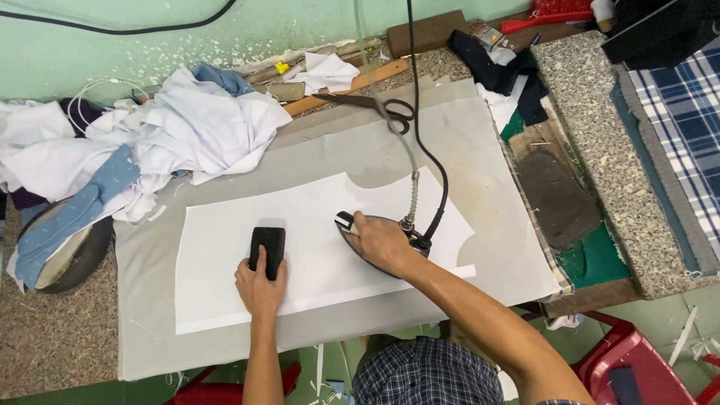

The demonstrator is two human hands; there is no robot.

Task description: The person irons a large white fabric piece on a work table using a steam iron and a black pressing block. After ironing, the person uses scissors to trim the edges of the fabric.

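Right hand (381, 241) is where we're starting: it's wrapping tight around the handle of the iron (375, 244), which is sitting flat on the white cut fabric piece (315, 247), roughly in the middle toward its right half. Biggest thing we're looking at is the grey padded ironing surface (480, 150), and that white piece is lying spread flat across it. Off to the left a heap of white and blue clothes (150, 142) is piling up against the green wall (112, 45). On the right a speckled stone counter (600, 135) is running alongside, with a blue plaid cloth (686, 112) on it. A black cord (427, 142) and a pale hose are hanging down to the back of the iron. Left hand (259, 283) is closing on a small black block (268, 247), fingers curled over its near end, pressing it onto the white piece just left of the iron, not touching it. Scissors (375, 105) are lying at the far edge of the surface, beside a wooden ruler (352, 86).
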